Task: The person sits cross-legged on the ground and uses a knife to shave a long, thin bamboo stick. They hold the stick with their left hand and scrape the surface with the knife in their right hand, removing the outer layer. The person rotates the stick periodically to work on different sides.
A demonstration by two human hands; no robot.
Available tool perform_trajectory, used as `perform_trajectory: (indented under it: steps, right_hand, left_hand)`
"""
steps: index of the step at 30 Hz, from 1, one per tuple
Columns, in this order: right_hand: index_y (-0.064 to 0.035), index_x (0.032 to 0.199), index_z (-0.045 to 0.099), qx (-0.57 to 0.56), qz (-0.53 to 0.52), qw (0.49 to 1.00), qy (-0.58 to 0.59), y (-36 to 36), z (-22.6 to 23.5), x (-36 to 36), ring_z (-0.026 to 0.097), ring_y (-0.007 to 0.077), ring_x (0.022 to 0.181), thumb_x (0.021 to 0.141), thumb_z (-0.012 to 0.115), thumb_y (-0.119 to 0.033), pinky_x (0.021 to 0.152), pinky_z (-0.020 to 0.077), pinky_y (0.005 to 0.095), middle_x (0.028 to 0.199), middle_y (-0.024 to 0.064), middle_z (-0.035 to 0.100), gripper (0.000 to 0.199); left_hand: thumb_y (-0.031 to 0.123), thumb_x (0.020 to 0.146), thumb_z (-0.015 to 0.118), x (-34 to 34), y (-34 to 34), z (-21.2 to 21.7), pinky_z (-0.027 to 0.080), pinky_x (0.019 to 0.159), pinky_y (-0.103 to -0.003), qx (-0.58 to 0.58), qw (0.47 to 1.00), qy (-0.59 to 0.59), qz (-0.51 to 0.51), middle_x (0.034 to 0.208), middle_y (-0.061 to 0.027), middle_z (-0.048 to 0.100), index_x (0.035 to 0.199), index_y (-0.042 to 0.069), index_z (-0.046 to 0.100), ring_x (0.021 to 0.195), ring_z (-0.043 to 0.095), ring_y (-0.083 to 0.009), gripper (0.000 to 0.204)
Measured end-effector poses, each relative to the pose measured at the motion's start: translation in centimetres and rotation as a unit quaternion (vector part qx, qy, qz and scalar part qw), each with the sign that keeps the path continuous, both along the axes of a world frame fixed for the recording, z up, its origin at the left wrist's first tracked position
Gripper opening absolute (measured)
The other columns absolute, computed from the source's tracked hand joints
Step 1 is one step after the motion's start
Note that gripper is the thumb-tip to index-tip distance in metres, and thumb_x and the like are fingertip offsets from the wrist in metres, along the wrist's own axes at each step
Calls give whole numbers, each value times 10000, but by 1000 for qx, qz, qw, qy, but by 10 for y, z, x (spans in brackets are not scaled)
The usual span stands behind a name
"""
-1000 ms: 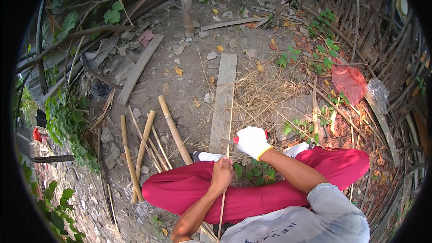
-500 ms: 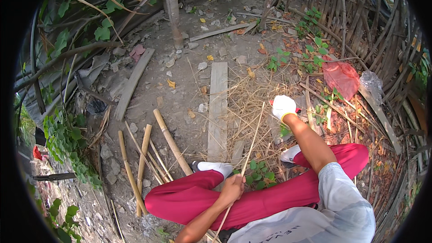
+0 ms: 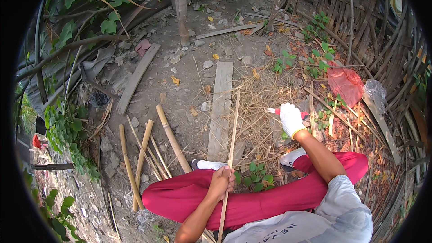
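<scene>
Bamboo strip [image 3: 234, 128], beside a board's [image 3: 220, 108] right edge, is gripped in the left hand [image 3: 221, 182]; apparently a knife [image 3: 272, 110] is clasped in the gloved right hand [image 3: 291, 119], all fingers curled.

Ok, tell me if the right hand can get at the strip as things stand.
Probably yes: nothing visible stands between the right hand and the strip, though that hand grips a knife.
</scene>
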State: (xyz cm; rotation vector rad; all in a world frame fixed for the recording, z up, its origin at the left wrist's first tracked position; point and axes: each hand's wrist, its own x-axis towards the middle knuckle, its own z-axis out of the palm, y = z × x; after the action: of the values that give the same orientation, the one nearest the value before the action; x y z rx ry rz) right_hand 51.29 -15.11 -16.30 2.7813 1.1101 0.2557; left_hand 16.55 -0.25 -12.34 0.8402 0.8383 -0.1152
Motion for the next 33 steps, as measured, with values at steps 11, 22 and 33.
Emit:
perform_trajectory:
  steps: [11, 22, 33]
  right_hand:
    - [51, 1535, 324, 296, 114, 887, 337, 18, 55, -34, 676, 392, 982, 1028, 552, -266, 850, 525, 454, 1132, 247, 677, 640]
    - [-21, 1331, 603, -234, 71, 970, -19, 26, -16, -34, 666, 339, 962, 938, 566, -168, 783, 486, 507, 1266, 235, 665, 421]
    - [-34, 948, 733, -486, 27, 797, 358, -39, -6, 101, 654, 174, 629, 865, 708, -143, 568, 496, 391, 817, 65, 718, 139]
  left_hand:
    - [297, 1120, 423, -1, 5, 4, 300, 423, -218, -1, 999, -30, 45, 720, 10, 452, 1057, 75, 524, 506, 341, -59, 252]
    - [287, 1122, 417, -10, 10, 2, 298, 421, -222, 1, 997, -38, 71, 714, 14, 447, 1057, 73, 536, 500, 336, -59, 254]
    - [297, 1123, 408, -8, 11, 2, 296, 426, -219, -4, 998, -37, 59, 718, 14, 451, 1085, 70, 537, 503, 336, -59, 263]
